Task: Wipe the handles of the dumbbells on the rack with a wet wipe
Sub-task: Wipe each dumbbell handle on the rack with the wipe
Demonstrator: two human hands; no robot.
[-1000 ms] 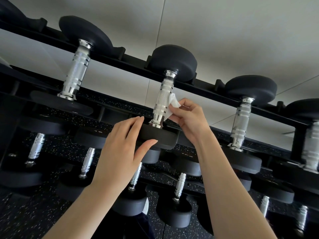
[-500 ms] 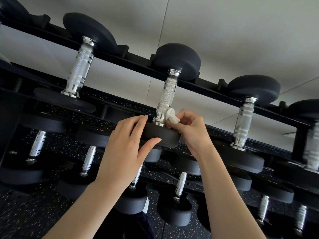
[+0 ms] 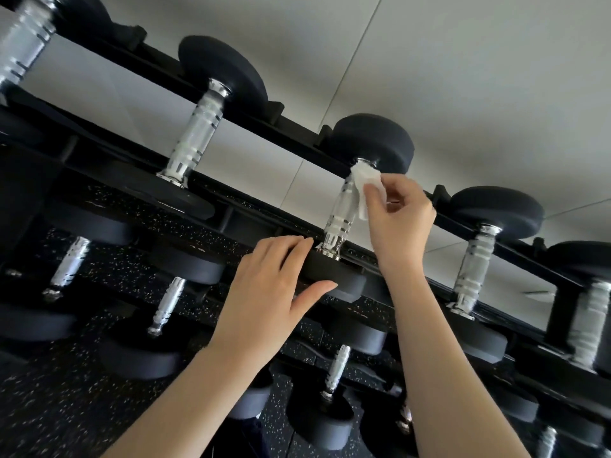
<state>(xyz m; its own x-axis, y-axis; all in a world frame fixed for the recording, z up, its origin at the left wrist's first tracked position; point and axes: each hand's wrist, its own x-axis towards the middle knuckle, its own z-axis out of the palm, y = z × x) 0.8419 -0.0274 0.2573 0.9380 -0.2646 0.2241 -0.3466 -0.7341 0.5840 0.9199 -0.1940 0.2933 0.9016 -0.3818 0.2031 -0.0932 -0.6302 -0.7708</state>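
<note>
On the top rail of the black rack (image 3: 294, 125), far left, there's a blurry dumbbell (image 3: 26, 38), then a second dumbbell (image 3: 195, 133) sitting untouched. Next over, the left hand (image 3: 264, 292) rests on the near head (image 3: 344, 280) of the middle dumbbell, fingers straight and pressed together along its top edge, thumb spread out against its face. Its chrome handle (image 3: 340, 213) runs up toward the far head. Right at that upper end sits the wet wipe (image 3: 365, 185), pinched between thumb and fingertips of the right hand (image 3: 396, 223). A fourth dumbbell (image 3: 476, 259) sits just to the right.
</note>
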